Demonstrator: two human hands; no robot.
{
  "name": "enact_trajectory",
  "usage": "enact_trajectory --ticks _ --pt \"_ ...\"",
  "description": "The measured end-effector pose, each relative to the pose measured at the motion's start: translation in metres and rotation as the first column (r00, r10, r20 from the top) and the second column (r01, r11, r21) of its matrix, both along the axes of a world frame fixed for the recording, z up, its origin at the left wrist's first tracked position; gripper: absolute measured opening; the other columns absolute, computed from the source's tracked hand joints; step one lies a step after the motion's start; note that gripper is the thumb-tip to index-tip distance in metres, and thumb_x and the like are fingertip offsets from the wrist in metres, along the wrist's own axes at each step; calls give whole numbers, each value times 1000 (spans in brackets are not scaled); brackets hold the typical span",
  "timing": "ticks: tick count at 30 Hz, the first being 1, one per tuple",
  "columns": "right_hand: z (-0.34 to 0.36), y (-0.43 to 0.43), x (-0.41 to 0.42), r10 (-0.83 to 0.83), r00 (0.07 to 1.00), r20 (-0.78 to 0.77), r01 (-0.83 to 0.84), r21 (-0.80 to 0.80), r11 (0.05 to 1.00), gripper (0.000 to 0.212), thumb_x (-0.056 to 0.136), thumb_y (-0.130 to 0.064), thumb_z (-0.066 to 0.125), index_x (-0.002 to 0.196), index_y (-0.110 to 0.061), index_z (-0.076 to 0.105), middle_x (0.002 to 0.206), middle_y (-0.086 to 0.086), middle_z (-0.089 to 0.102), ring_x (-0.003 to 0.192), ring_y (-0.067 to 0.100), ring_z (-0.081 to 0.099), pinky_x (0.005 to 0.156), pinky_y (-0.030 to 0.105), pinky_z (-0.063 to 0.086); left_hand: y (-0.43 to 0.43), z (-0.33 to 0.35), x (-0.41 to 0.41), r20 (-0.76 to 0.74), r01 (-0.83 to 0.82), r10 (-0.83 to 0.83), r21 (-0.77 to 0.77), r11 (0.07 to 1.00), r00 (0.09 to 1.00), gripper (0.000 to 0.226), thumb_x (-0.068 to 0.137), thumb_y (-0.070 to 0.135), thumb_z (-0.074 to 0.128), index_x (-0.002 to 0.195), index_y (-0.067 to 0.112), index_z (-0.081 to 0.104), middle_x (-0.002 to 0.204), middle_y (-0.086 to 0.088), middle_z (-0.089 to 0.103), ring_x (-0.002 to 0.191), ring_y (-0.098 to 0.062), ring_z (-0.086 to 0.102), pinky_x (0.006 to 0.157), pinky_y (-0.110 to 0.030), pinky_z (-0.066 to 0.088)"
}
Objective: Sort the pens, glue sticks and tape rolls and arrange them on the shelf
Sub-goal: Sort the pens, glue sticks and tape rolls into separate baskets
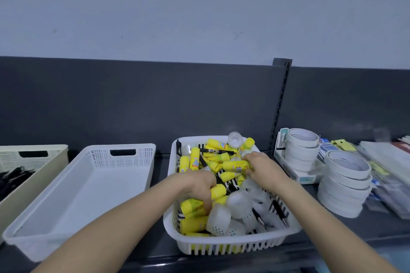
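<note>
A white slotted basket [230, 245] on the dark shelf holds a mix of yellow glue sticks [196, 160], clear tape rolls [238, 203] and black pens [218, 151]. My left hand [198, 186] reaches into the basket's left side, its fingers curled down round a yellow glue stick [218, 191]. My right hand [259, 165] is over the basket's back right and grips another yellow glue stick [235, 165] that lies crosswise.
An empty white perforated bin [88, 188] stands left of the basket. A cream bin [33, 162] with dark pens sits at the far left. Stacks of white tape rolls [346, 184] and packaged stationery [386, 168] fill the shelf to the right. A dark back panel [155, 99] rises behind.
</note>
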State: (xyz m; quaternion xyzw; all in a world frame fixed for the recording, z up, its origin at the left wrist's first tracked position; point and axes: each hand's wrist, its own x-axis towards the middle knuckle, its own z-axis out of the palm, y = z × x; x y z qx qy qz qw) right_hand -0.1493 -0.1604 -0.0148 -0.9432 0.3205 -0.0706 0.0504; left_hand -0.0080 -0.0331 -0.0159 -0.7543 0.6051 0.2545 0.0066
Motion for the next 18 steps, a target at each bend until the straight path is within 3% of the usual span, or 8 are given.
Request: enact_trajectory --ticks 3,6,10,14,16,18 --pt "-6 -10 13 21 995 -100 -23 -25 999 30 87 -16 46 116 -19 53 116 10 52 111 30 50 88 37 46 5 9 18 -286 -139 80 -191 972 955 30 67 22 79 74 9 53 73 -7 45 70 -19 41 60 -29 31" --pt "-11 -13 22 1 969 -249 -27 -102 994 32 86 -10 43 116 -14 49 112 11 49 113 32 48 86 34 44 12 21 32 -576 -345 127 -287 894 807 14 73 7 75 78 5 62 81 -10 59 72 -20 54 69 -29 43" --pt "-15 -9 29 -55 923 -382 -69 -303 951 34 90 -11 41 123 -7 46 126 14 47 120 30 40 94 36 35 13 26 34 -753 -543 134 -326 774 644 4 79 -3 67 79 0 64 68 -3 67 60 -12 62 61 -22 51" --pt "11 -9 22 -51 978 -201 13 -184 983 26 89 -21 48 111 -7 51 119 13 51 110 32 54 85 34 43 19 30 36 -872 -611 90 -259 748 481 10 82 -5 61 80 4 64 65 -1 68 58 -10 64 59 -23 54" --pt "33 -5 19 -31 999 -39 28 -75 997 12 87 -23 54 85 -12 52 106 13 57 99 31 57 74 31 41 26 34 40 -904 -629 67 -239 740 422 10 84 -5 58 82 3 64 68 -3 67 59 -12 65 58 -24 54" --pt "49 2 21 -39 989 144 26 88 996 24 85 -18 58 67 -15 43 81 9 55 80 27 53 61 30 34 36 41 49 -911 -663 80 -232 712 405 9 85 -3 57 82 3 63 70 -6 67 58 -15 66 58 -27 55"
